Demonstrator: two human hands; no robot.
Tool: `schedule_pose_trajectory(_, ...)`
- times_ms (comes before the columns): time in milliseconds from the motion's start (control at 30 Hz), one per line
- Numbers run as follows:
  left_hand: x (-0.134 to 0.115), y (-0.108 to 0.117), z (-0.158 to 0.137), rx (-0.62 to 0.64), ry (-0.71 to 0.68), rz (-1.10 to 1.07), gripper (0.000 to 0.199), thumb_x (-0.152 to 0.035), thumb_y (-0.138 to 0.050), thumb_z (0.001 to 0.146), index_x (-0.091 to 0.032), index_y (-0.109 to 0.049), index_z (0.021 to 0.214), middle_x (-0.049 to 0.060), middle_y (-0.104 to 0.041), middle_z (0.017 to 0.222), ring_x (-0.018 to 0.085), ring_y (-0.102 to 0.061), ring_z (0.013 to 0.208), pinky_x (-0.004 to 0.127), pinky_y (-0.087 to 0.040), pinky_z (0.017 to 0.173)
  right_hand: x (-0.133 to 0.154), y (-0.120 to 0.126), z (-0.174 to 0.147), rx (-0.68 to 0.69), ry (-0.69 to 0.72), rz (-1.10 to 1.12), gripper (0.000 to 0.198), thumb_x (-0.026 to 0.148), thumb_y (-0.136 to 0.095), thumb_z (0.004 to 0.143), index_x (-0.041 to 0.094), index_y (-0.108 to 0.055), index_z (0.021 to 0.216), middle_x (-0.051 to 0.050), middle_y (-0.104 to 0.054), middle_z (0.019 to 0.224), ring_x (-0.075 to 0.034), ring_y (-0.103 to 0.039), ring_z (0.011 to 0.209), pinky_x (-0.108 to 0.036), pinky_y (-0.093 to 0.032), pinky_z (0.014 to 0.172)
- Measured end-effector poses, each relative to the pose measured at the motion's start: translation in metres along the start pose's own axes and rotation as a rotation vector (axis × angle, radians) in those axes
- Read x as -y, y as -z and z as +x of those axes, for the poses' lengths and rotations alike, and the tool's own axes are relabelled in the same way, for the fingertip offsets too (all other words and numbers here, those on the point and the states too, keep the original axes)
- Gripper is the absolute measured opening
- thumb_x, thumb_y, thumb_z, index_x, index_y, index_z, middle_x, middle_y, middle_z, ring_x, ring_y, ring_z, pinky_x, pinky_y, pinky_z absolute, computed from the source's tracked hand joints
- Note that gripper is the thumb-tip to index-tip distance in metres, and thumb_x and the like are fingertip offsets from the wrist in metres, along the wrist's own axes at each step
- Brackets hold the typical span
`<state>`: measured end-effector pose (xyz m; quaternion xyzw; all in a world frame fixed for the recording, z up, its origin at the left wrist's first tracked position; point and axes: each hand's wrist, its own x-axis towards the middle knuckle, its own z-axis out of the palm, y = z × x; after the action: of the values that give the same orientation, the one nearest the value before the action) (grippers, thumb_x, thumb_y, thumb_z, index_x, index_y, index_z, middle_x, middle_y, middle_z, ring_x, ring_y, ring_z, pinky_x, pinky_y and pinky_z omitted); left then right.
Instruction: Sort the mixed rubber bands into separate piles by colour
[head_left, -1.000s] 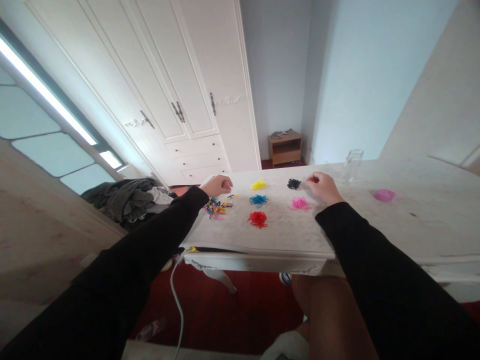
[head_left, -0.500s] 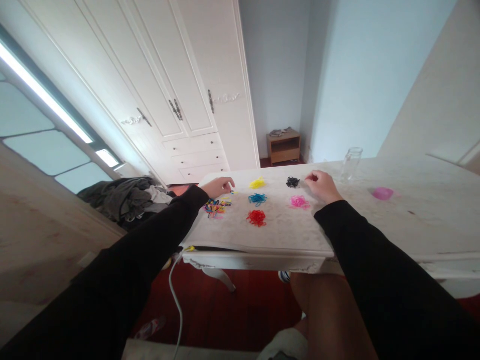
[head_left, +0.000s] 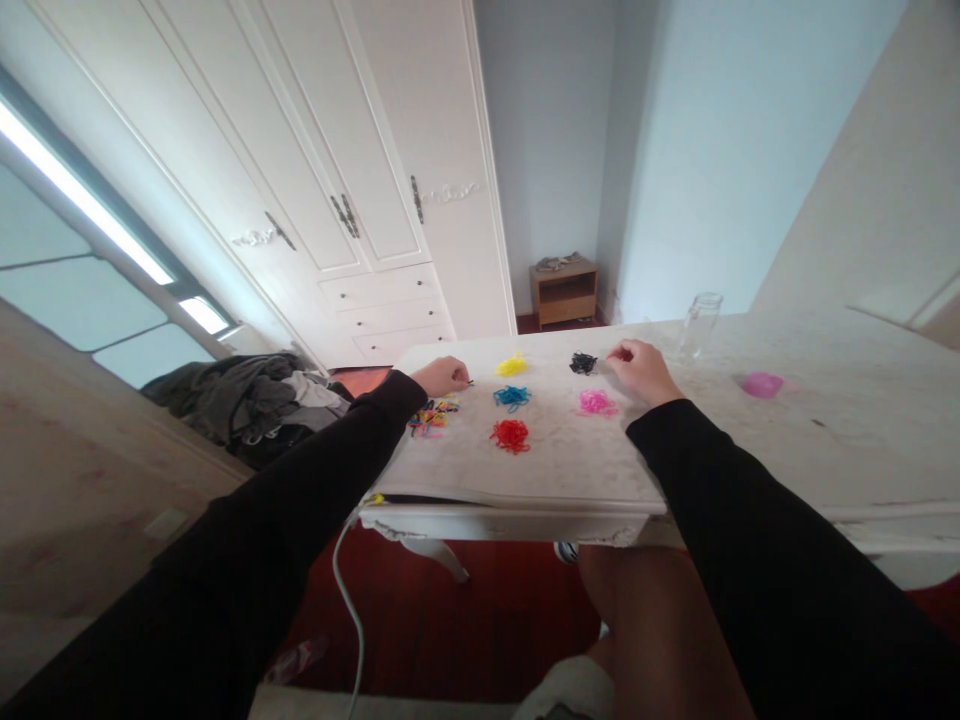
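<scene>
My left hand (head_left: 445,376) is pinched above the table's left end, with a small dark rubber band (head_left: 470,383) at its fingertips. Just below it lies a mixed heap of coloured rubber bands (head_left: 433,416), partly covered by my wrist and sleeve. My right hand (head_left: 639,370) is closed, thumb and fingers together, beside a pile of black bands (head_left: 583,363); whatever it may hold is hidden. Between the hands are piles of yellow bands (head_left: 512,364), blue bands (head_left: 511,398) and red bands (head_left: 511,436). Pink bands (head_left: 597,403) lie below my right hand.
A clear glass jar (head_left: 700,326) stands behind my right hand on the white table (head_left: 585,465). Farther right sits a pink bowl-like piece (head_left: 762,385). A white cable (head_left: 346,590) hangs off the left front corner. Clothes (head_left: 240,400) are heaped left of the table.
My left hand has moved slightly right, its fingers drawing together on the small dark band. The right hand stays by the black pile. The view has shifted a little.
</scene>
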<state>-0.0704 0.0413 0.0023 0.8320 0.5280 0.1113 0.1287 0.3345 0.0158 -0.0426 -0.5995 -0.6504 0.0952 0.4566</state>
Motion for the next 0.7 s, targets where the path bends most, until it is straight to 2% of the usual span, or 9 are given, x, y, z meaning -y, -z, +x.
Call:
schedule_pose_trajectory(133, -0.006, -0.002, 0.002, -0.057, -0.029, -0.073, 0.008, -0.024, -0.068, 0.068, -0.019, -0.062, 0.065, 0.002, -0.066, 0.067, 0.020, -0.062, 0.069, 0.031, -0.047, 0.071, -0.001, 0.000, 0.001, 0.009, -0.002, 0.001, 0.007, 0.024, -0.056, 0.069, 0.020, -0.061, 0.067, -0.004, -0.065, 0.071, -0.019, -0.057, 0.070, -0.033, -0.041, 0.071)
schedule_pose_trajectory(233, -0.018, -0.004, 0.010, -0.103, -0.068, -0.195, 0.008, -0.024, -0.066, 0.073, -0.019, -0.059, 0.071, 0.003, -0.067, 0.067, 0.019, -0.064, 0.068, 0.031, -0.049, 0.069, 0.000, -0.001, 0.001, 0.012, 0.003, 0.017, 0.007, 0.024, -0.056, 0.070, 0.020, -0.060, 0.067, -0.004, -0.065, 0.072, -0.020, -0.058, 0.071, -0.033, -0.042, 0.072)
schedule_pose_trajectory(367, -0.043, -0.010, 0.036, -0.168, -0.136, -0.393, 0.011, -0.027, -0.061, 0.082, -0.017, -0.058, 0.084, 0.006, -0.071, 0.074, 0.016, -0.066, 0.065, 0.029, -0.053, 0.066, 0.001, -0.001, 0.000, -0.007, 0.005, 0.048, 0.007, 0.023, -0.055, 0.069, 0.020, -0.060, 0.067, -0.004, -0.065, 0.073, -0.019, -0.058, 0.073, -0.033, -0.042, 0.073)
schedule_pose_trajectory(500, -0.063, -0.018, 0.064, -0.272, -0.201, -0.594, 0.017, -0.031, -0.061, 0.082, -0.016, -0.059, 0.089, 0.008, -0.072, 0.081, 0.014, -0.066, 0.066, 0.029, -0.054, 0.068, 0.003, -0.001, -0.002, -0.005, -0.031, 0.069, 0.007, 0.025, -0.056, 0.068, 0.020, -0.061, 0.068, -0.003, -0.065, 0.073, -0.019, -0.058, 0.072, -0.032, -0.043, 0.072)
schedule_pose_trajectory(600, -0.064, -0.027, 0.073, -0.324, -0.203, -0.657, 0.021, -0.037, -0.067, 0.079, -0.017, -0.060, 0.083, 0.005, -0.069, 0.073, 0.015, -0.065, 0.065, 0.028, -0.052, 0.066, 0.003, 0.000, -0.002, -0.004, -0.014, 0.064, 0.008, 0.025, -0.055, 0.070, 0.020, -0.061, 0.068, -0.003, -0.066, 0.074, -0.020, -0.059, 0.074, -0.032, -0.043, 0.073)
schedule_pose_trajectory(700, -0.055, -0.035, 0.071, -0.289, -0.182, -0.628, 0.023, -0.038, -0.071, 0.076, -0.017, -0.063, 0.077, 0.002, -0.065, 0.065, 0.016, -0.063, 0.062, 0.027, -0.048, 0.062, 0.003, -0.001, 0.001, -0.004, -0.001, 0.060, 0.009, 0.025, -0.054, 0.071, 0.019, -0.062, 0.069, -0.004, -0.066, 0.075, -0.020, -0.059, 0.075, -0.032, -0.043, 0.074)
